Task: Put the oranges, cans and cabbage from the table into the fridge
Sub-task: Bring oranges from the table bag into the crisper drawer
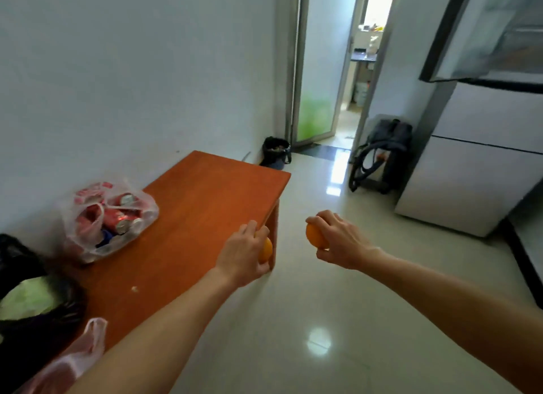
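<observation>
One head-worn wide-angle view, looking forward and down along both bare forearms. Orange table (205,217) close at lower left, wall behind it. White fridge (476,170) farther off at right, its upper door cropped by the frame. Open doorway (349,79) far ahead.

A dark grey fabric backpack (382,155) stands on the glossy tiled floor (293,305); a small black-lined waste bin (275,152) sits by the open doorway (338,70).

Two round oranges: one (266,250), another (315,236). One pale green cabbage (29,298). One clear plastic bag of red cans (120,217) (count unclear, roughly five). One orange-brown wooden table (205,205).
</observation>
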Motion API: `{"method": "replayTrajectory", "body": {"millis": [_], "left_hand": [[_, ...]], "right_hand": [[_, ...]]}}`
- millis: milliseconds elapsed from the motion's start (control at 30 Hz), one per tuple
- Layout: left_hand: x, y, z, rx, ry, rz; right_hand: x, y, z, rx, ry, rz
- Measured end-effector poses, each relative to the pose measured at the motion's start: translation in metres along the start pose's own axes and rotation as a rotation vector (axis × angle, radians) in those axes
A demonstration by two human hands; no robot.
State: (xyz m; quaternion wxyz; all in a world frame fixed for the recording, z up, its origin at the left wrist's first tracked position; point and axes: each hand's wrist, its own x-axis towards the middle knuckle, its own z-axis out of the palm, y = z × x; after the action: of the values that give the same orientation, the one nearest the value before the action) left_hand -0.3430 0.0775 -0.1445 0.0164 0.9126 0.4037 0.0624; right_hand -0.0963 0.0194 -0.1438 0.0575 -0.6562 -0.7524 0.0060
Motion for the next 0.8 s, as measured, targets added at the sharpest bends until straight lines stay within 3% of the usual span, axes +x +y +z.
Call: {"method": "replayTrajectory", "body": {"millis": [267,800], "left_hand": [[0.167,0.125,0.025,0.102,-0.002,0.356],[0.556,0.352,0.041,0.027,0.102,0.843]], "right_hand": [[-0.053,0.172,-0.012,-0.127,0.024,0.244],[-0.064,0.504,-0.086,-0.208,0.165,0.733]]}}
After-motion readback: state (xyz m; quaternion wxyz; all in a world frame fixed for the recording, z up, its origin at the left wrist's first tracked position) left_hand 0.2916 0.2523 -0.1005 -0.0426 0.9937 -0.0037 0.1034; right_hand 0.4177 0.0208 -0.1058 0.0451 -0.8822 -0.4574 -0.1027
